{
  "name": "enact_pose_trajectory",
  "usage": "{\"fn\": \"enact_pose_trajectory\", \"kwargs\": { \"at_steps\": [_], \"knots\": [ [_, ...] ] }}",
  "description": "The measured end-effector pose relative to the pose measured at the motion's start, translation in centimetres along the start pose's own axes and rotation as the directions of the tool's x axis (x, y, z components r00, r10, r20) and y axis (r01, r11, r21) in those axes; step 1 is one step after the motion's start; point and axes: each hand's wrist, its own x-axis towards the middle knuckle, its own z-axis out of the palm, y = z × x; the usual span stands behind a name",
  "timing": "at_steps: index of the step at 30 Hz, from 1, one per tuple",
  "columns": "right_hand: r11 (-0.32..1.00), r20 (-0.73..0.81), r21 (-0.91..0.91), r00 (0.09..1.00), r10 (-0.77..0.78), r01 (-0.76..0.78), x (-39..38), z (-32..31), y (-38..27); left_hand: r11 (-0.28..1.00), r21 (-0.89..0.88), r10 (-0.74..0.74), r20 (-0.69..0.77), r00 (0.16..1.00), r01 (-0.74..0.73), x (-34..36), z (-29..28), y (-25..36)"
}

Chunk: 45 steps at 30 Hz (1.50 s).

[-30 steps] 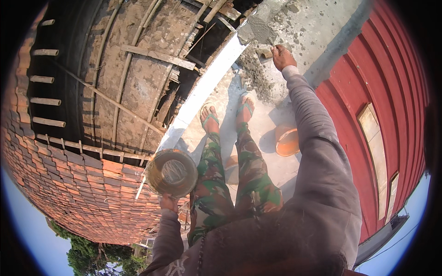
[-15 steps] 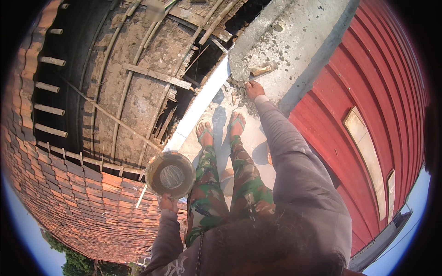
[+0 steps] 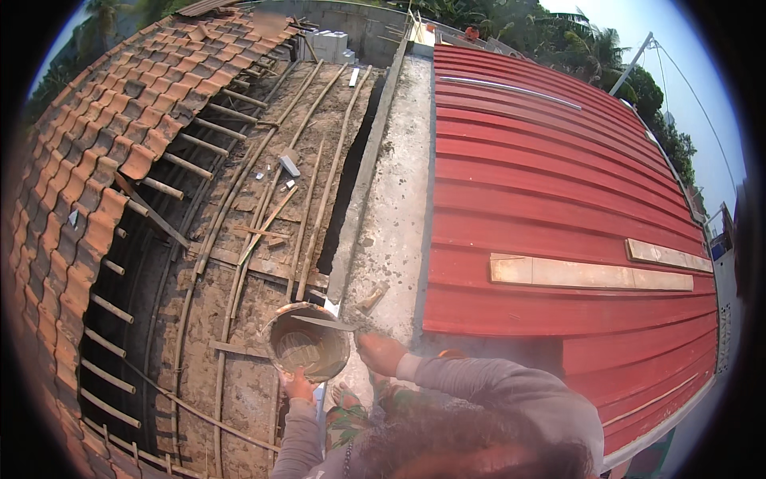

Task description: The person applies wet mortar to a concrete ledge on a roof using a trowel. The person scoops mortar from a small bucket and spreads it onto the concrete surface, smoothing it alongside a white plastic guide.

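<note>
My left hand grips the near rim of a mortar-stained bucket, its thumb and fingers at the edge. The bucket is tilted, its mouth facing up at me, with some grey wet mix low inside. My right hand is closed at the handle end of a trowel, its flat blade reaching left across the bucket's mouth. The handle itself is hidden in the fist. Just beyond this hand, a short wooden piece lies on the concrete ledge.
A red metal roof with boards on it borders the ledge at right. To the left, a dark gap runs beside a lower surface with bamboo poles and loose white blocks. Farther left is a broken-edged tile roof.
My view has tilted up along the ledge. My right hand has left the ledge surface and come to the bucket, bringing the trowel over its mouth. My left hand still holds the bucket.
</note>
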Motion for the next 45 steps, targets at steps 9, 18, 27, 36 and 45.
{"fn": "enact_pose_trajectory", "kwargs": {
  "at_steps": [9, 18, 27, 36, 45],
  "knots": [
    [0.914, 0.055, -0.361, 0.974, 0.220, -0.187, -2.6, -7.6, -2.3, 0.697, 0.478, 0.469, 0.259, 0.844, -0.534, -5.2, 23.0, 8.3],
    [0.925, 0.089, -0.327, 0.968, 0.234, -0.193, -8.0, -12.7, 2.1, 0.512, 0.543, 0.574, 0.361, 0.735, -0.666, -7.6, 30.6, 5.1],
    [0.957, -0.004, -0.013, 0.957, 0.289, -0.289, -10.5, -19.0, 6.4, 0.669, 0.403, 0.462, 0.434, 0.774, -0.625, -11.5, 39.4, 5.8],
    [0.936, -0.377, -0.335, 0.926, -0.029, -0.107, -14.5, -26.1, 6.1, 0.538, 0.354, 0.560, 0.528, 0.638, -0.765, -12.6, 41.3, 7.1],
    [0.886, -0.263, -0.389, 0.952, 0.157, -0.253, -13.9, -24.7, 3.7, 0.498, 0.256, 0.654, 0.516, 0.553, -0.828, -13.3, 44.5, 4.4]
  ]
}}
